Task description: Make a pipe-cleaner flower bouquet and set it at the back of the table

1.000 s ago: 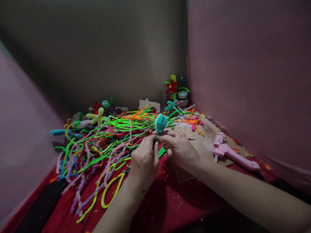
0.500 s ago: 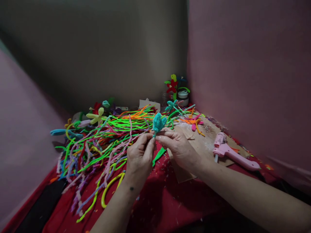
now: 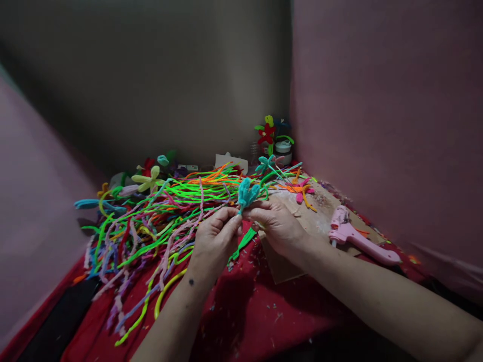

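Observation:
A turquoise pipe-cleaner flower (image 3: 248, 193) stands upright between my two hands, its fuzzy petals bunched together. My left hand (image 3: 219, 234) pinches the short stem under the petals between thumb and fingers. From the other side, the fingers of my right hand (image 3: 277, 223) close in at the flower's base; the exact contact is partly hidden. Below the hands, a green pipe-cleaner piece (image 3: 243, 246) slants over the red cloth (image 3: 260, 317). To the left and behind spreads a big heap of loose pipe cleaners (image 3: 192, 193) in green, pink, orange and other colours.
A pink glue gun (image 3: 362, 241) lies at the right by a cardboard sheet (image 3: 320, 213). Orange and pink pipe-cleaner pieces (image 3: 302, 190) rest on the cardboard. Finished flowers (image 3: 267, 133) and a white-lidded jar (image 3: 284, 151) stand at the back. A black object (image 3: 60, 317) lies front left.
My left wrist has turned slightly and shifted left, and the right fingers have curled in more. The flower sits marginally lower, its petals a little turned. More of the green piece shows.

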Tool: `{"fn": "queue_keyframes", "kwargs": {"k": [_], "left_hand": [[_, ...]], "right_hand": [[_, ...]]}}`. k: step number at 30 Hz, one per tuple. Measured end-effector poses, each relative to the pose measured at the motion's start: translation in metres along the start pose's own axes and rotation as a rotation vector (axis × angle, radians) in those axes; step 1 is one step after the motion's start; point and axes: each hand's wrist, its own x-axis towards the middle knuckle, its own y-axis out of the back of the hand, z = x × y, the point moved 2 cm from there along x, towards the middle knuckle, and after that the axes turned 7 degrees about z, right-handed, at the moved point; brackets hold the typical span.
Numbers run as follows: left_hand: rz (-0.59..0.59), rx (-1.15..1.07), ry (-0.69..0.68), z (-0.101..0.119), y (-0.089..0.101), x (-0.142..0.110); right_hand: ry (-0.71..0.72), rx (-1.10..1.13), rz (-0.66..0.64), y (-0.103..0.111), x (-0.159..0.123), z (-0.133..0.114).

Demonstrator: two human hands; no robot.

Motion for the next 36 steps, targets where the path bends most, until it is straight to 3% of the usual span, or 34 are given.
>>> {"fn": "queue_keyframes", "kwargs": {"k": [6,9,12,18,22,25,28,32,36], "left_hand": [[-0.129,-0.129,0.121,0.003,0.003,0.003],[-0.166,-0.111,0.101,0.001,0.002,0.004],[-0.086,0.148,-0.097,-0.002,0.0,0.005],[0.173,0.85,-0.785,-0.013,-0.003,0.003],[0.192,1.042,-0.902,-0.021,-0.001,0.004],[0.197,0.93,-0.821,-0.018,-0.001,0.003],[0.115,0.615,-0.519,-0.011,-0.001,0.004],[-0.067,0.194,-0.084,-0.005,-0.001,0.005],[-0.122,-0.025,0.084,-0.003,0.002,0.007]], "right_hand": [[-0.164,0.055,-0.011,0.008,0.005,0.009],[-0.195,0.046,0.03,0.01,0.006,0.009],[-0.198,0.049,0.091,0.009,0.004,0.007],[-0.15,0.079,0.127,0.009,0.004,0.012],[-0.112,0.096,0.093,0.006,0.004,0.013],[-0.111,0.072,0.083,0.002,0.002,0.01],[-0.13,0.072,0.105,0.004,0.002,0.009],[-0.203,0.145,0.015,0.008,0.007,0.015],[-0.25,0.174,-0.03,0.01,0.009,0.018]]}}
